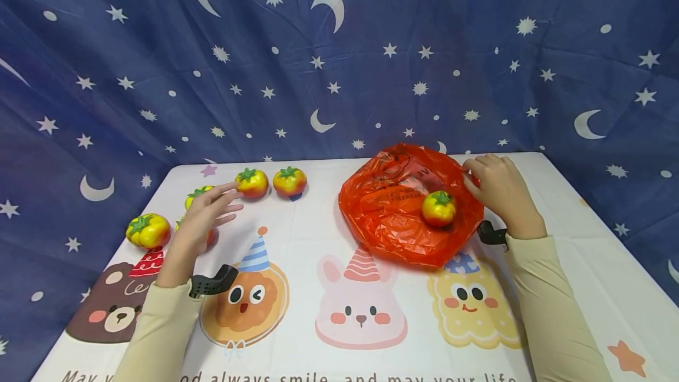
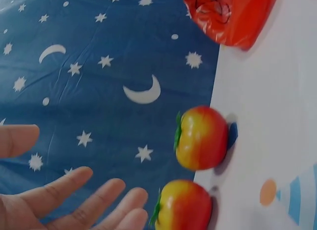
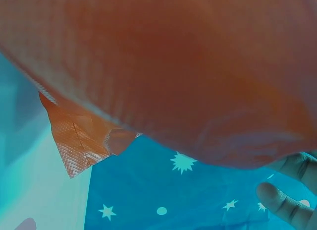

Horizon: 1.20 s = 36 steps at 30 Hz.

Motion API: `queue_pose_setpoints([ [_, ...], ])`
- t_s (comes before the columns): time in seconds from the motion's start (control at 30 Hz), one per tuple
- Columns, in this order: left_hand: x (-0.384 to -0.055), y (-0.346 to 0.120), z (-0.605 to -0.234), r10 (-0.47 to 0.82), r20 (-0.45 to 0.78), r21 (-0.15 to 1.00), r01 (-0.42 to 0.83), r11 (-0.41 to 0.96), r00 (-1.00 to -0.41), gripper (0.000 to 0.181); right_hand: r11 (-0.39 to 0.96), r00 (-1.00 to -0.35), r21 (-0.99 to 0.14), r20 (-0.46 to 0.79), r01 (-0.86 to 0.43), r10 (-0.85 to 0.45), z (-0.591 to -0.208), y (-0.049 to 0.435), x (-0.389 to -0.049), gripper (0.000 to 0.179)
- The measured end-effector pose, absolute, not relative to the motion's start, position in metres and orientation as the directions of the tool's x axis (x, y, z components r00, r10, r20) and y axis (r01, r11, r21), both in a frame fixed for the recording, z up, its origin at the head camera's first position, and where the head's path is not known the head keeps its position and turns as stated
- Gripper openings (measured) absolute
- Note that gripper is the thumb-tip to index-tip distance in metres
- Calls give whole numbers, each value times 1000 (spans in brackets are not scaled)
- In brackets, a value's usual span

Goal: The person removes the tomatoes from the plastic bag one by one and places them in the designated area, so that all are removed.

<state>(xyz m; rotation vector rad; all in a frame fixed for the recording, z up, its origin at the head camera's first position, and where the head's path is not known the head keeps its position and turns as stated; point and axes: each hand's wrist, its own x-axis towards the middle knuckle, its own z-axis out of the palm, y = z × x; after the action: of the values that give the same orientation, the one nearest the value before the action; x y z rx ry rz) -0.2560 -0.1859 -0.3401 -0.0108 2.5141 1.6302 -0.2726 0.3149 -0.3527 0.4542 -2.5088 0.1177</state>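
Observation:
My left hand (image 1: 204,217) hovers with fingers extended over the left-hand tomatoes and holds nothing. Partly behind it are two red-and-yellow tomatoes, one low (image 1: 211,238) and one behind (image 1: 197,194). Another tomato (image 1: 148,230) lies to its left. Beyond the fingertips sit two more, a nearer tomato (image 1: 251,183) and one beside it (image 1: 289,182); the left wrist view shows both past the spread fingers (image 2: 106,193). On the right, my right hand (image 1: 498,187) pinches the edge of a red plastic bag (image 1: 382,205). One tomato (image 1: 438,208) rests within the bag's outline, near that hand.
A white tablecloth (image 1: 297,311) printed with cartoon faces covers the table. Directly behind the table's back edge hangs a dark blue curtain (image 1: 371,75) with moons and stars. In the right wrist view the red plastic covers much of the picture.

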Motion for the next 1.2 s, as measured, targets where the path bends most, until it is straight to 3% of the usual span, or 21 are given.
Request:
queue_pose_setpoints([
  [0.2, -261, -168, -341, 148, -67, 939, -13, 343, -987, 55, 924, -738, 32, 592, -380, -324, -352, 316, -273, 13],
  [0.57, -278, -136, -348, 255, 24, 960, 93, 264, -967, 50, 923, -737, 31, 592, -383, -326, -354, 315, -273, 14],
  [1.2, -305, -78, -344, 367, 10, 959, 113, 259, -930, 43, 925, -745, 26, 584, -380, -322, -353, 314, -273, 15],
])
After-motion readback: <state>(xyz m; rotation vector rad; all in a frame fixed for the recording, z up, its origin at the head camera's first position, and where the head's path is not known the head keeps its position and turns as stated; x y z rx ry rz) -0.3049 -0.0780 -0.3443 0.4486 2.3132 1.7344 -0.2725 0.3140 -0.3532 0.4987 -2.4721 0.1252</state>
